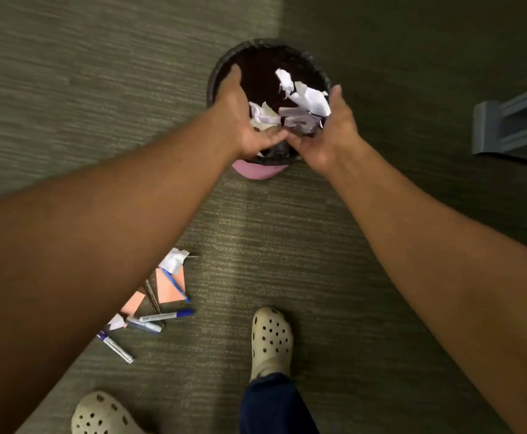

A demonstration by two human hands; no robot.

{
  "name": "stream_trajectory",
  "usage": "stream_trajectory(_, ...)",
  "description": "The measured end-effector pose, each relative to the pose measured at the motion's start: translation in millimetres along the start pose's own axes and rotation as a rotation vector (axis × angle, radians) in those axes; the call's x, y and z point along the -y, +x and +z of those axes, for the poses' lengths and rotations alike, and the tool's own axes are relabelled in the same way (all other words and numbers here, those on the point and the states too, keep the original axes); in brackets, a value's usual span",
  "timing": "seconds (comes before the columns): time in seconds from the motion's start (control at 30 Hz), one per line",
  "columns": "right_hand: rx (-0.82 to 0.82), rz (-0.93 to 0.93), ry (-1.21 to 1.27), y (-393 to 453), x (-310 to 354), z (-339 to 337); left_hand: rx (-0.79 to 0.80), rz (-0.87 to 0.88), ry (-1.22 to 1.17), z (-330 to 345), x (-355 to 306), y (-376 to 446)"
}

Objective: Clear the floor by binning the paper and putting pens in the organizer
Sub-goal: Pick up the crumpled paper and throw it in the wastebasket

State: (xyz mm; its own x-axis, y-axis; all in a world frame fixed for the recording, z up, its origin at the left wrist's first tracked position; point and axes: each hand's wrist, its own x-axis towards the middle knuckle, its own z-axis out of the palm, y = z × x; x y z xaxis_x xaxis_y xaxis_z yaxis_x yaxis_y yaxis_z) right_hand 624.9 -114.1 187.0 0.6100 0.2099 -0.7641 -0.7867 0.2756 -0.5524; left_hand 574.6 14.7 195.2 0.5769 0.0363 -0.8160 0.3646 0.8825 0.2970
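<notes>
A round bin (221,62) with a dark liner and a pink base stands on the carpet ahead of me. Both hands are cupped over its opening, little fingers touching. Crumpled white paper (299,98) lies between my left hand (240,120) and my right hand (331,126), partly resting on my palms and spilling toward the bin. On the floor at lower left lie several pens, among them a blue-capped pen (166,315) and a silver pen (116,347), mixed with orange paper scraps (170,288) and a small white crumpled piece (173,261). No organizer is in view.
My two feet in cream clogs stand at the bottom, one (271,339) near centre, one (99,415) at the lower left. A grey furniture leg or frame (493,126) is at the right edge. Grey-green carpet covers the floor.
</notes>
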Motion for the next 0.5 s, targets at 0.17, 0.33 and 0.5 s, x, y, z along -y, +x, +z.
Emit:
stream_trajectory(0.17, -0.038, 0.005, 0.016, 4, -4, -7, -0.07, 0.003, 0.026, -11, -3, -7)
stream_trajectory(0.33, -0.058, -0.047, -0.142, -16, -50, -15, -0.215, 0.168, 0.137, -86, 15, -33)
stream_trajectory(0.5, 0.114, 0.01, -0.511, -41, -155, -28, -0.486, 0.281, 0.234, -222, 55, -62)
